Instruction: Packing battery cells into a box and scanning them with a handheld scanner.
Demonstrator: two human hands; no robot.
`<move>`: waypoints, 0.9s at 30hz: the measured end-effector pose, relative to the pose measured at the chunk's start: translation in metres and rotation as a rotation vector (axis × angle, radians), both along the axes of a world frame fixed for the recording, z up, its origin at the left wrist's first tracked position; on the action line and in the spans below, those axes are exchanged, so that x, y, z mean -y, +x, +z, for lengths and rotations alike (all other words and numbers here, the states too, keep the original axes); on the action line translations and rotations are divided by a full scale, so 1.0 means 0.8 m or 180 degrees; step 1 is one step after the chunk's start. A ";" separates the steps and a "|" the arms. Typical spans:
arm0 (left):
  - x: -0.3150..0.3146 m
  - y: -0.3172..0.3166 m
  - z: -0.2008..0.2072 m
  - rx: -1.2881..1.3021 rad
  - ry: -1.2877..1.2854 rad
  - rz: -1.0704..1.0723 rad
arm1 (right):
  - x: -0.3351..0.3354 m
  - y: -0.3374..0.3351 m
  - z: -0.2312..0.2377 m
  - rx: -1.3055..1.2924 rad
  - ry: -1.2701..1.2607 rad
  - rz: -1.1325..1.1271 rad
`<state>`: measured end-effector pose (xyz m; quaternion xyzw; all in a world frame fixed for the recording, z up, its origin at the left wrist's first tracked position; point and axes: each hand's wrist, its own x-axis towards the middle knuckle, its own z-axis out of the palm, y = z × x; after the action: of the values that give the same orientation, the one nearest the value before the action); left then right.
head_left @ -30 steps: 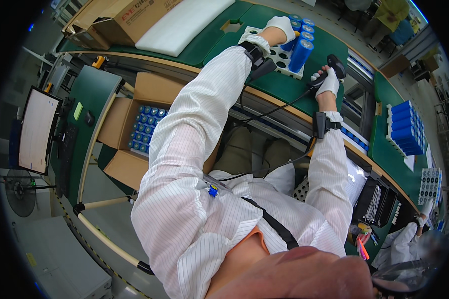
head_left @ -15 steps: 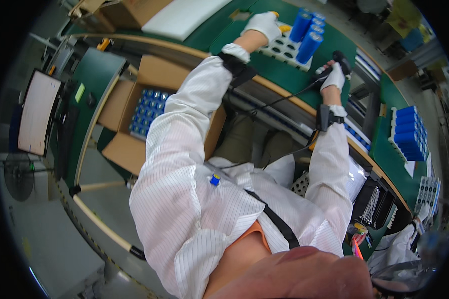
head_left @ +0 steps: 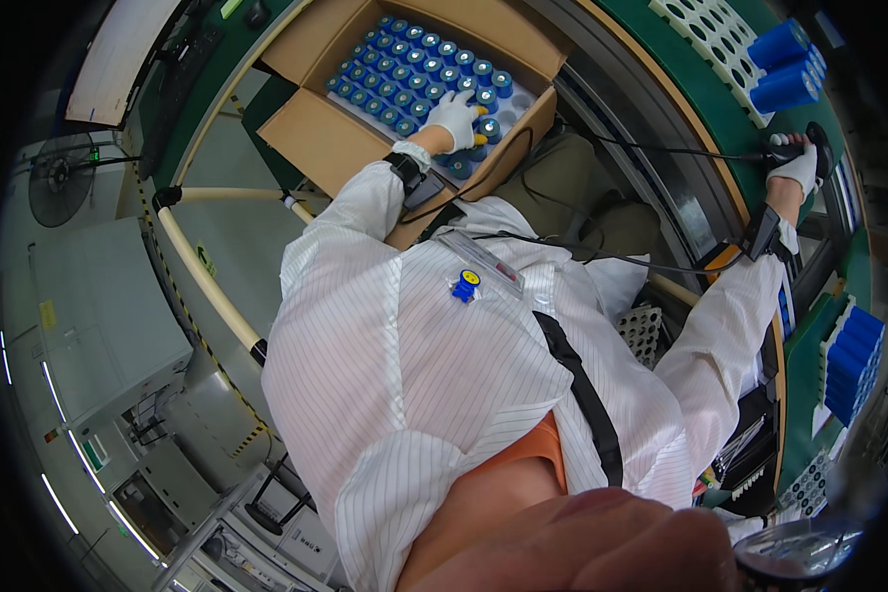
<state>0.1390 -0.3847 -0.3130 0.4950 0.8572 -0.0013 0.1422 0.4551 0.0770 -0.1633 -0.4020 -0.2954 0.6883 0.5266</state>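
My left hand [head_left: 454, 122], in a white glove with yellow fingertips, reaches into an open cardboard box [head_left: 311, 138]. Its thumb and fingers close around the top of a blue cylindrical battery cell [head_left: 488, 129] at the near right of the packed rows. Several more blue cells [head_left: 402, 74] stand upright there, beside bare round slots in a white insert [head_left: 519, 103]. Off to the right, over the green bench, my gloved right hand [head_left: 801, 170] is wrapped around a black corded handheld scanner [head_left: 818, 148].
A white holed tray [head_left: 705, 35] with several blue cells [head_left: 784, 69] lies on the bench at the upper right. Another group of blue cells [head_left: 853, 360] stands at far right. The scanner's black cable [head_left: 651, 150] crosses near my lap. A cream tube rail [head_left: 212, 286] runs at left.
My left hand has gone from the white tray on the bench down into the cardboard box, onto a cell. The view has turned left; my right hand still holds the scanner.
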 end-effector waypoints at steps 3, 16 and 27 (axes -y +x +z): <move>0.001 0.025 -0.003 -0.0026 0.0021 0.0238 | -0.004 0.001 -0.008 0.0039 0.0069 -0.0049; -0.029 0.046 0.022 -0.0243 0.0863 0.0680 | 0.019 0.017 0.011 -0.0044 0.0089 -0.0260; -0.103 -0.047 0.120 0.6718 0.3993 0.2730 | 0.110 -0.002 0.094 -0.0582 0.0671 0.0008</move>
<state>0.1017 -0.3027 -0.2171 -0.0731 0.2757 0.8304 0.4787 0.4538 -0.0112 -0.0877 -0.2797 -0.3174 0.6880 0.5897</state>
